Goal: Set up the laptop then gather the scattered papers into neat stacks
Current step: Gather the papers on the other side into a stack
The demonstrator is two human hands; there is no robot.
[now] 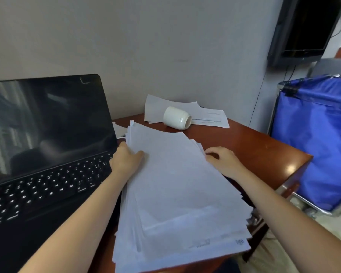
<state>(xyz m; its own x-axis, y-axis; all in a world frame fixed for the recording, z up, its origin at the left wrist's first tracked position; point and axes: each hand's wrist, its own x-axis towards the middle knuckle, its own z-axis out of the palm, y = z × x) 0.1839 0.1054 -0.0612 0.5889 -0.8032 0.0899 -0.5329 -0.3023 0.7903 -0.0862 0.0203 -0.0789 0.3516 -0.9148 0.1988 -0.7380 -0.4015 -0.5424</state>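
Desk (264,146) bears papers (175,194), gripped by left hand (124,160) and right hand (222,160).

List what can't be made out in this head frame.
All head view.
Loose white paper stack: print blurred, unreadable.
Right hand: fingertips hidden at the stack's right edge, so grip or mere touch is unclear.
Open black laptop: left and bottom cut off by frame edges.
Tipped white ceramic cup: hides part of the sheets under it.
Black wall monitor: top cut off by frame edge.
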